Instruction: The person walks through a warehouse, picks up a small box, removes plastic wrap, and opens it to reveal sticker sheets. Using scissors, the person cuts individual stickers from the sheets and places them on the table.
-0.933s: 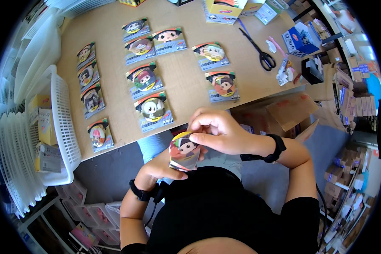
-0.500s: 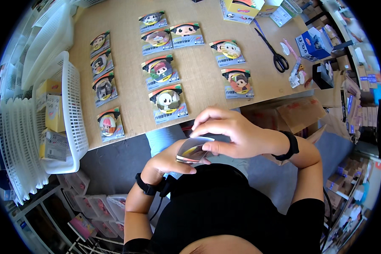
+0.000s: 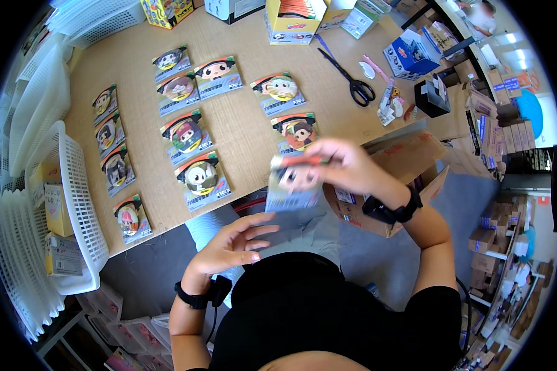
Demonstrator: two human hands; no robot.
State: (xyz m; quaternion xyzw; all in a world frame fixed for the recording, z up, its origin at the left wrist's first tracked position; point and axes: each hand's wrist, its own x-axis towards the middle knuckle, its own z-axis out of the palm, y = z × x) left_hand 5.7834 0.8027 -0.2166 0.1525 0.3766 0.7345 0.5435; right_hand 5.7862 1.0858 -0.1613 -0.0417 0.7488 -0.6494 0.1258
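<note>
My right hand [image 3: 346,164] grips the top edge of a cartoon badge card [image 3: 294,185], a flat pack with an orange-green header and a face on it. The pack hangs front-up over the table's near edge, slightly smeared by motion. Apart from it, my left hand [image 3: 236,242] hovers above my lap with fingers spread and nothing in it. Similar badge cards lie in columns on the table [image 3: 241,130]: one with a white figure [image 3: 201,177], one with a red cap [image 3: 187,133] and one with pink hair [image 3: 130,217]. Another card [image 3: 296,132] lies just beyond my right hand.
Black scissors [image 3: 353,83] and a tape roll [image 3: 393,105] lie at the right. Yellow open box [image 3: 291,25], blue box [image 3: 408,55] and black box [image 3: 432,97] stand along the far and right sides. A white basket [image 3: 83,213] holds boxes at left; a cardboard carton [image 3: 377,210] sits below the edge.
The pack has left my left hand; my right hand has raised it toward the table, its printed front now showing. My left hand has opened. The whole view has shifted.
</note>
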